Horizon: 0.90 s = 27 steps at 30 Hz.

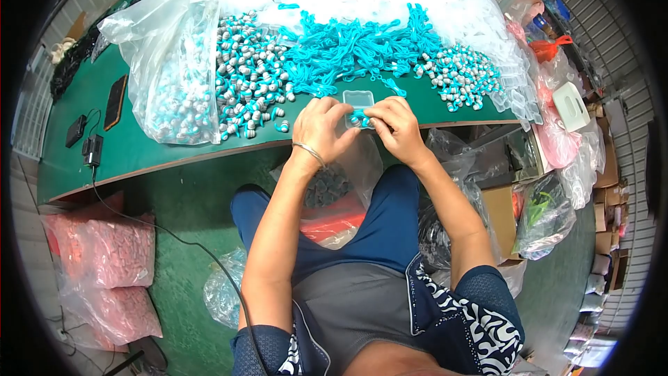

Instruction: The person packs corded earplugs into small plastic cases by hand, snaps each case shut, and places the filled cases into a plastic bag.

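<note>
A small clear plastic box point(358, 99) stands at the table's front edge, its lid tipped up and back. Blue-and-white earplugs point(358, 120) lie in its lower half, partly covered by fingers. My left hand point(321, 129) is closed at the box's left side. On the other side my right hand point(398, 129) has its thumb and fingers closed at the box's right edge, against the contents. Just behind the box spreads a heap of blue cords point(355, 45), one stray cord point(393, 86) lying nearer. The fingertips' exact contact is partly hidden.
Loose striped earplugs point(250, 69) spread left of the cords, beside a clear bag point(177, 90) of more. Smaller blue-and-white plugs point(463, 73) lie right. Clear boxes point(511, 87) pile behind and right. A phone point(115, 102) and black cable point(174, 237) are left.
</note>
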Tool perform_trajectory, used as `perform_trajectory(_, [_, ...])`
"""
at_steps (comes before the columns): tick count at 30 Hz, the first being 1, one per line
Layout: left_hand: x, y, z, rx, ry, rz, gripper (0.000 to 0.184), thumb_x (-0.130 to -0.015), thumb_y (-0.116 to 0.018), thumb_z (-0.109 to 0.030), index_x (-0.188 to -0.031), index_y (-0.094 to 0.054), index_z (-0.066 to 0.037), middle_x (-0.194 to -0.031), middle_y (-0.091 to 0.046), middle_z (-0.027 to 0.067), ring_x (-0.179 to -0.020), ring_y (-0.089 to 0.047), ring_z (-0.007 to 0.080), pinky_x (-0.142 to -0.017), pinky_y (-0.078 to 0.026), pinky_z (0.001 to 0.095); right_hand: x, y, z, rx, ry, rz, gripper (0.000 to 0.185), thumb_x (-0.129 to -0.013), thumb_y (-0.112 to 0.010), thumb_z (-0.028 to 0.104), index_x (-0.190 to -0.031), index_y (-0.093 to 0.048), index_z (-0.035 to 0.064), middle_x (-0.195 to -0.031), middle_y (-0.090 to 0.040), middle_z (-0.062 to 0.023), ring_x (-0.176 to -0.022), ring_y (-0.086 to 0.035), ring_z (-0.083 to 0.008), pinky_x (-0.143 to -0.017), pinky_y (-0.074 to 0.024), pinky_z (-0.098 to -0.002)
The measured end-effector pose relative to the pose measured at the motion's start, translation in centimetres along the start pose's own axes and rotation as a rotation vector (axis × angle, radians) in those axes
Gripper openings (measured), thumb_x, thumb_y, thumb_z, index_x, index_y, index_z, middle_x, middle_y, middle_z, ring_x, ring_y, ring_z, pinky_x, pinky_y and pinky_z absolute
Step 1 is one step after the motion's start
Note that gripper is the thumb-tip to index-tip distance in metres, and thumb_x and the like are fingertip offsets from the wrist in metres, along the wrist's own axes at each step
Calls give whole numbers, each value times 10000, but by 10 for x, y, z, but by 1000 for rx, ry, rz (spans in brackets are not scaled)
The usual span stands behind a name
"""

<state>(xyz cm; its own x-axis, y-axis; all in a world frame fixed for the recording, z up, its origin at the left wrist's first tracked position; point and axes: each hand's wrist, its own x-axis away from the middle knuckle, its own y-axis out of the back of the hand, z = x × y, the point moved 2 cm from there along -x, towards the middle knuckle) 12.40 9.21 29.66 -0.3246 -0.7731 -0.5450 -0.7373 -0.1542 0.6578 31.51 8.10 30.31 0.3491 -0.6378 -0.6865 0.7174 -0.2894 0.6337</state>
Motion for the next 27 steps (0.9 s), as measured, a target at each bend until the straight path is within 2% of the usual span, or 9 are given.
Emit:
perform_trajectory(5, [0, 0, -1, 3, -3, -7, 346, -683, -774, -256, -980, -678, -106, -925, -613, 74, -889, -583, 288, -772, -484, 413, 0, 2, 13, 104, -36, 4, 177, -784, -660, 38, -957, -688, 63, -923, -633, -79, -912, -571, -283, -816, -437, -389])
perform_trajectory(10, [1, 1, 0, 10, -28, -39, 332, -694, -771, -251, -971, -672, -96, -920, -619, 72, -863, -584, 288, -745, -479, 406, -6, 7, 9, -37, -180, 55, 190, -823, -629, 55, -1005, -679, 61, -908, -615, -87, -883, -565, -280, -796, -443, -394])
perform_trajectory(12, [1, 1, -1, 1, -33, -47, 333, -694, -773, -251, -970, -672, -96, -921, -619, 73, -864, -584, 288, -746, -479, 405, -15, 8, 0, -50, -173, 59, 187, -859, -600, 82, -1030, -673, 58, -943, -620, -98, -902, -576, -284, -796, -449, -399])
perform_trajectory(16, [1, 1, -2, -6, -38, -56, 337, -693, -777, -255, -969, -670, -93, -923, -617, 78, -861, -581, 293, -747, -479, 405, -24, 3, -20, 120, -319, 119, 219, -895, -588, 180, -1081, -669, 101, -975, -635, -88, -966, -585, -285, -808, -431, -429])
perform_trajectory(18, [1, 0, -1, -3, -33, -60, 338, -693, -777, -258, -969, -670, -93, -923, -617, 78, -861, -580, 295, -747, -478, 407, -28, -1, -23, 299, -344, 274, 237, -879, -615, 213, -1093, -662, 121, -967, -638, -70, -979, -583, -264, -814, -406, -448])
perform_trajectory(20, [1, 0, 0, -1, -24, -65, 340, -694, -778, -260, -969, -669, -93, -924, -617, 79, -861, -578, 297, -747, -476, 408, -31, -2, -23, 264, -364, 296, 235, -869, -630, 221, -1079, -662, 121, -958, -641, -65, -969, -587, -255, -818, -398, -451])
perform_trajectory(23, [1, 0, 0, -10, -44, -46, 411, -685, -791, -260, -1029, -647, -89, -926, -620, 74, -863, -578, 294, -746, -473, 409, -30, -1, -26, 151, -376, 270, 222, -844, -663, 220, -1040, -662, 118, -926, -644, -55, -915, -598, -237, -811, -391, -439])
perform_trajectory(25, [0, 1, -1, 10, 14, -22, 561, -662, -818, -249, -1152, -595, -88, -924, -619, 71, -862, -577, 288, -743, -471, 406, -30, -1, -26, 69, -361, 222, 211, -829, -681, 210, -1016, -662, 114, -903, -644, -51, -871, -606, -229, -800, -392, -424])
perform_trajectory(27, [-2, 2, -4, 23, 40, -8, 631, -651, -829, -244, -1202, -563, -88, -922, -618, 71, -860, -577, 287, -743, -471, 406, -31, 1, -20, -9, -228, 123, 188, -809, -702, 137, -982, -653, 81, -862, -641, -67, -768, -618, -227, -746, -439, -397])
